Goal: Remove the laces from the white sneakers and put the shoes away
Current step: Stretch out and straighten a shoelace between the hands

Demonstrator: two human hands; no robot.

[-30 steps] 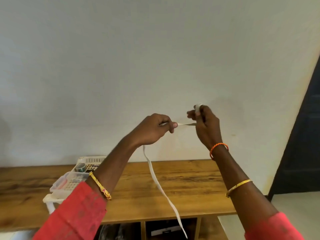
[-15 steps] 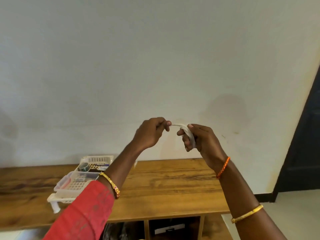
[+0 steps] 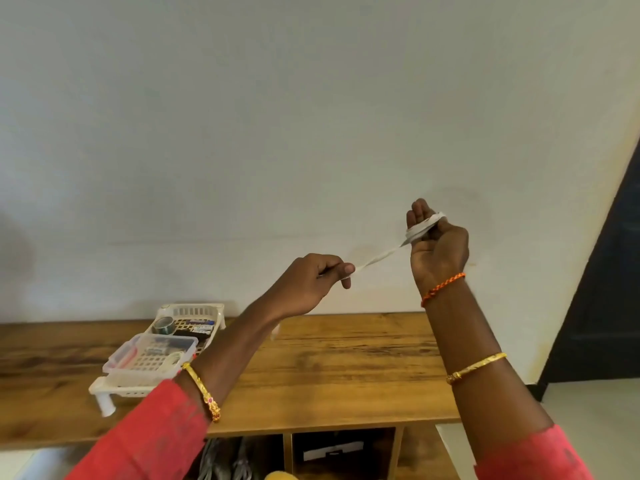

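A white shoelace [image 3: 381, 255] runs taut between my two hands, raised in front of the wall. My left hand [image 3: 313, 282] pinches one end of it between thumb and curled fingers. My right hand [image 3: 437, 242] is higher and to the right, with the lace wound in loops [image 3: 423, 227] around its fingers. A short tail of lace [image 3: 275, 330] shows below my left wrist. No sneakers are in view.
A wooden shelf top [image 3: 329, 375] runs below my hands. On its left stands a white plastic tray [image 3: 138, 372] holding a clear box and small items. Open compartments [image 3: 343, 452] lie under the top. A dark doorway [image 3: 602, 289] is at the right.
My hands have moved apart: the right rose up and to the right, pulling the lace taut. More lace is wound on the right fingers, and the long hanging tail is gone.
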